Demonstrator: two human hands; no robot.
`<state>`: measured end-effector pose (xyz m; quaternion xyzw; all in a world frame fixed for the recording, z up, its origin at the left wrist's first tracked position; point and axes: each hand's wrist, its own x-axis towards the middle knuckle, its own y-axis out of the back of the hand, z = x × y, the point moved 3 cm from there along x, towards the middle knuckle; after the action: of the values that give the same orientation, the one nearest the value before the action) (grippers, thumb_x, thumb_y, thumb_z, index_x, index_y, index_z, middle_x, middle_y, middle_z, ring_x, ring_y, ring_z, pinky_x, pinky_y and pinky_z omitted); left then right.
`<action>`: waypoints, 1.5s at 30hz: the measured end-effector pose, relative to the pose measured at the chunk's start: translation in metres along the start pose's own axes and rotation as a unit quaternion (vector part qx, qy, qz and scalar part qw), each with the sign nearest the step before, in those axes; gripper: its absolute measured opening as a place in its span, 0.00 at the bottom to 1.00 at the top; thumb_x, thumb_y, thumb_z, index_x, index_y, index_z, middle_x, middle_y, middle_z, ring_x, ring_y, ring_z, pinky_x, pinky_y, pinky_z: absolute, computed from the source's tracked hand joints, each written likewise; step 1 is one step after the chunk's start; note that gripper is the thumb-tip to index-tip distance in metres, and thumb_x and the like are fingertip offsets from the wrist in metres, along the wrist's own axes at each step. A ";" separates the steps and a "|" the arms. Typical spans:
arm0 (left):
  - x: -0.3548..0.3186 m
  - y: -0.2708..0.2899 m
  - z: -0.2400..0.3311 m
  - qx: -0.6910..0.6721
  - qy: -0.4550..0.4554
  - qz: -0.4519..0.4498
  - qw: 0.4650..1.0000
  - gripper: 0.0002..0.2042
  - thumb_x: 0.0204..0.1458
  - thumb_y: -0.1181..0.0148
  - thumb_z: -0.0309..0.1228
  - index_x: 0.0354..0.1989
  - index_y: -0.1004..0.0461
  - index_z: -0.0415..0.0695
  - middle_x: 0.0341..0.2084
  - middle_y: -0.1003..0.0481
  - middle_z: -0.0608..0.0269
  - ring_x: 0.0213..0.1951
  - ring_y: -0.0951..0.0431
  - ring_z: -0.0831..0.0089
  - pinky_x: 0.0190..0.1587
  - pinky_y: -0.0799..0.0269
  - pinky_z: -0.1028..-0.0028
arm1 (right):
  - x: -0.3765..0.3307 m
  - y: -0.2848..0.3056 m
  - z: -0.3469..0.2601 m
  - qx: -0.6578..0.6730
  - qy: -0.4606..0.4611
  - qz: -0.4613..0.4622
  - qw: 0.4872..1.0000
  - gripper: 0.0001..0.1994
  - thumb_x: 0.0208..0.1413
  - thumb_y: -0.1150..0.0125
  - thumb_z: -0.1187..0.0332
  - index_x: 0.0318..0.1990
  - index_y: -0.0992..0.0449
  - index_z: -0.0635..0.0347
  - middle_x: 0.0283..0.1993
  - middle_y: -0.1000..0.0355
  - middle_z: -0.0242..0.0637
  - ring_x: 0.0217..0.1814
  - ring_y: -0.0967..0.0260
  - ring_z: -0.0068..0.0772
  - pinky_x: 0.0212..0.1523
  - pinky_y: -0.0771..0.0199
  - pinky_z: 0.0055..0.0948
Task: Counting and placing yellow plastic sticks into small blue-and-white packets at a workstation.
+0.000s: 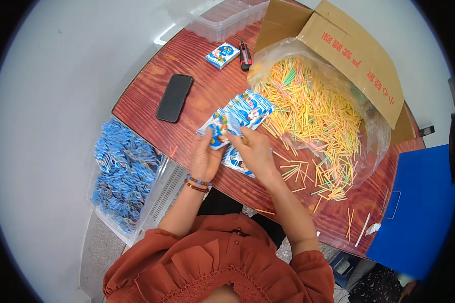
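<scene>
Pinching 1 small blue packet (pixel 218 135), left hand (pixel 205 159) and right hand (pixel 255 151) grips clamp it between them.

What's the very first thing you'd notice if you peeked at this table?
The big heap of thin yellow, pink and green sticks spilling from a clear plastic bag in the brown cardboard box at the table's right grabs the eye first. Next, both hands at the front edge: the left hand and right hand hold a small blue-and-white packet. On the floor to the left sits a clear bin of blue packets.
</scene>
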<state>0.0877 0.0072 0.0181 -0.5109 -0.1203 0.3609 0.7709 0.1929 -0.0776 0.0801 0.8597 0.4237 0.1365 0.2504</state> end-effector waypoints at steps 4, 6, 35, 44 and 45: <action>-0.007 0.041 0.030 0.302 -0.155 0.194 0.920 0.14 0.58 0.43 0.30 0.52 0.30 0.41 0.43 0.27 0.63 0.43 0.26 0.73 0.49 0.29 0.74 | 0.030 -0.038 0.020 -0.045 0.000 -0.058 0.997 0.20 0.56 0.43 0.53 0.25 0.25 0.64 0.21 0.28 0.46 0.25 0.29 0.46 0.30 0.32 0.42; -0.007 0.047 0.035 0.418 -0.222 0.165 0.865 0.15 0.58 0.43 0.29 0.53 0.31 0.41 0.44 0.28 0.63 0.46 0.28 0.74 0.50 0.31 0.73 | 0.039 -0.046 0.026 -0.112 -0.047 -0.102 0.987 0.21 0.57 0.47 0.51 0.29 0.22 0.63 0.25 0.25 0.46 0.31 0.26 0.48 0.33 0.30 0.44; 0.006 -0.040 -0.038 0.674 -0.057 -0.068 0.733 0.08 0.50 0.35 0.24 0.37 0.26 0.38 0.30 0.24 0.65 0.31 0.27 0.84 0.31 0.34 0.81 | -0.018 0.057 0.098 0.044 0.061 -0.009 0.997 0.07 0.49 0.37 0.68 0.33 0.26 0.59 0.26 0.27 0.38 0.29 0.27 0.33 0.30 0.32 0.30; -0.001 -0.051 -0.031 0.739 -0.340 -0.137 0.564 0.04 0.51 0.37 0.24 0.32 0.24 0.39 0.24 0.25 0.64 0.27 0.29 0.85 0.28 0.36 0.80 | -0.019 0.066 0.092 0.064 0.130 0.085 0.986 0.04 0.53 0.38 0.71 0.30 0.23 0.62 0.30 0.26 0.34 0.32 0.30 0.24 0.42 0.30 0.29; -0.002 -0.051 -0.031 0.711 -0.291 -0.122 0.628 0.05 0.51 0.36 0.25 0.33 0.25 0.39 0.24 0.24 0.63 0.26 0.27 0.81 0.29 0.35 0.79 | -0.018 0.069 0.094 0.153 0.073 0.037 0.985 0.05 0.54 0.38 0.71 0.32 0.23 0.63 0.31 0.27 0.32 0.33 0.31 0.21 0.36 0.31 0.24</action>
<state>0.1254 -0.0265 0.0493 0.3468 -0.1057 0.3673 0.8565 0.2691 -0.1573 0.0384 0.8908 0.4243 0.1420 0.0793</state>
